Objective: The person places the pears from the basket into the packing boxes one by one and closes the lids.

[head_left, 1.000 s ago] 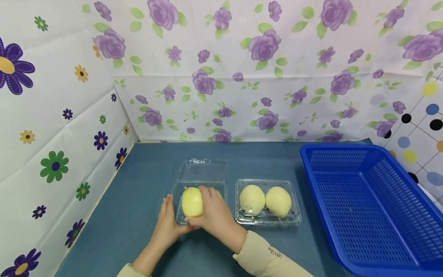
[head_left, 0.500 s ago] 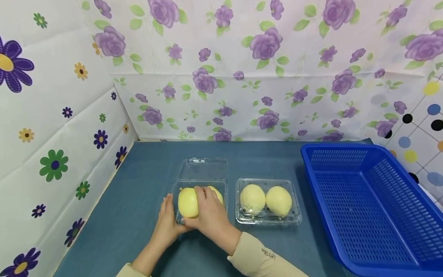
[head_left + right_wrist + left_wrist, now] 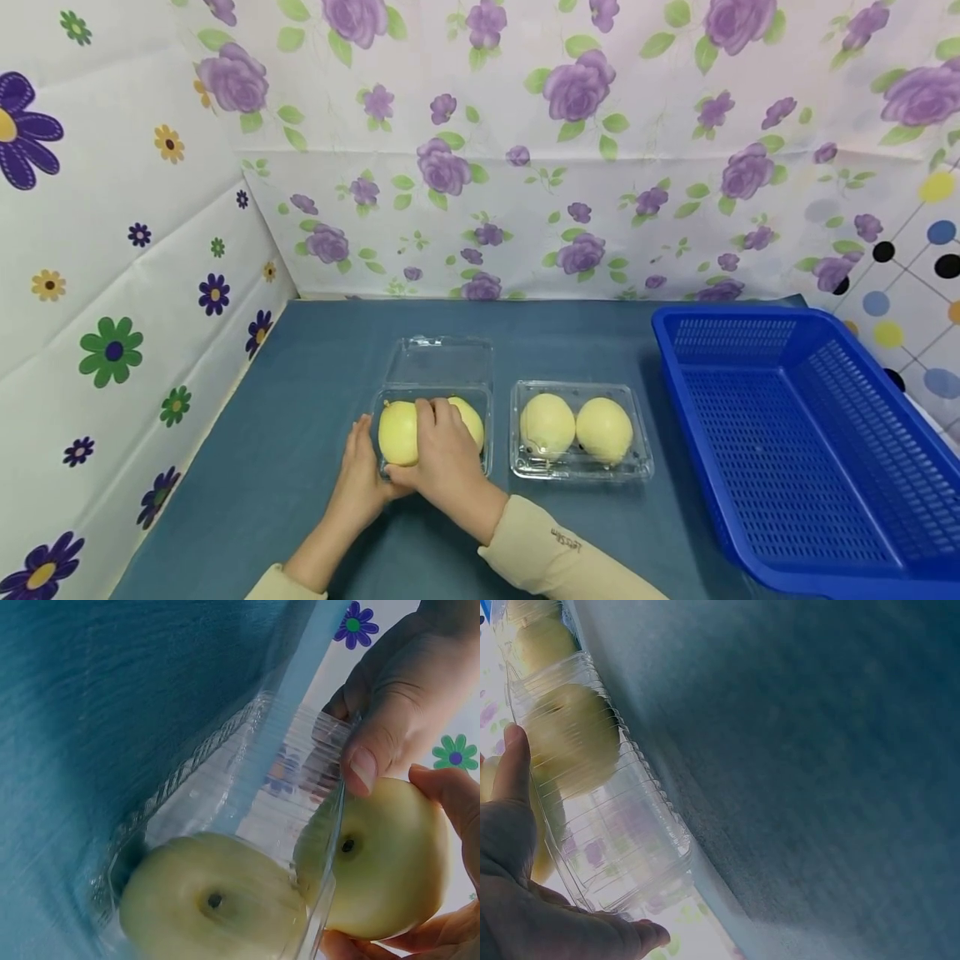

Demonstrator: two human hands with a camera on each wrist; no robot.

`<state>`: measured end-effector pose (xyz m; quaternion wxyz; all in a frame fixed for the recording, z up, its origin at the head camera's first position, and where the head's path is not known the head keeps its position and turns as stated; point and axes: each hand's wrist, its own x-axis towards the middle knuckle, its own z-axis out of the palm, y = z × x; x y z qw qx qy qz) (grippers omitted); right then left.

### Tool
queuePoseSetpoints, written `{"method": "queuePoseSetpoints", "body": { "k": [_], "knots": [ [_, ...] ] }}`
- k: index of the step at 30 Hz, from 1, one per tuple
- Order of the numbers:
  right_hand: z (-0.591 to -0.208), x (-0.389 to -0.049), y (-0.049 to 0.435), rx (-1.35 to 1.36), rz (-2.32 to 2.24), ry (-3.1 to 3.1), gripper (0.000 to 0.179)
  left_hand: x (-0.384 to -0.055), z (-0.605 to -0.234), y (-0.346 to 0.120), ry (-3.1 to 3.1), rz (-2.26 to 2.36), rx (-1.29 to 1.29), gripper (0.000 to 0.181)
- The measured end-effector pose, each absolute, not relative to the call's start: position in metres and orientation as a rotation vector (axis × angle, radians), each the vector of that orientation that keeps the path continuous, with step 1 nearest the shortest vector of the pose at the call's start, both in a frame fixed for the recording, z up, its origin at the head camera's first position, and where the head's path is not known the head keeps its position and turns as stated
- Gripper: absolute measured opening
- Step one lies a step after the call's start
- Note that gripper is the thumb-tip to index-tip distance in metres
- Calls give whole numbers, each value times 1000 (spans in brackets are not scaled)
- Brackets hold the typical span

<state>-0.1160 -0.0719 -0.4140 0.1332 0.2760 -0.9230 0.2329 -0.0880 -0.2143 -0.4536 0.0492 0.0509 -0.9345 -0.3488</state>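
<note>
My right hand (image 3: 450, 454) holds a round yellow-green pear (image 3: 398, 433) over the left part of a clear plastic box (image 3: 489, 454), fingers on top and thumb at the front. In the right wrist view this pear (image 3: 394, 862) overlaps the box rim, its dark blossom end showing. A second pear (image 3: 470, 421) sits in the box's right part, partly behind my right hand. The box's lid (image 3: 442, 362) lies folded back, away from me. My left hand (image 3: 360, 479) grips the box's near left corner; the right wrist view shows its thumb (image 3: 364, 761) over the rim.
Right of the open box, a closed clear box (image 3: 581, 473) contains two pears (image 3: 547, 427). A large blue plastic basket (image 3: 780, 458) stands at the right on the blue-green table (image 3: 315, 375). Flowered sheets (image 3: 510, 200) rise behind and at the left.
My right hand has shifted left with the pear, further over the box's left part, and the second pear has come into sight. The left hand keeps its place.
</note>
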Motion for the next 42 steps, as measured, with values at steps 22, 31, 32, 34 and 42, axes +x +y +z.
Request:
{"method": "queuePoseSetpoints", "body": {
  "k": [22,31,32,34,42],
  "knots": [
    [-419,-122,-84,829,652,-2697,78,-90,-452,-217,-2820,-1141,195,109],
    [-422,-126,-89,823,520,-2698,77,-89,-451,-217,-2826,-1154,203,108],
    [-423,-126,-90,822,494,-2703,78,-89,-451,-217,-2826,-1153,204,108],
    [-424,-127,-91,822,438,-2711,78,-89,-450,-217,-2827,-1152,205,108],
    [-425,-130,-95,828,303,-2740,77,-88,-451,-216,-2829,-1165,200,110]
  ]
}}
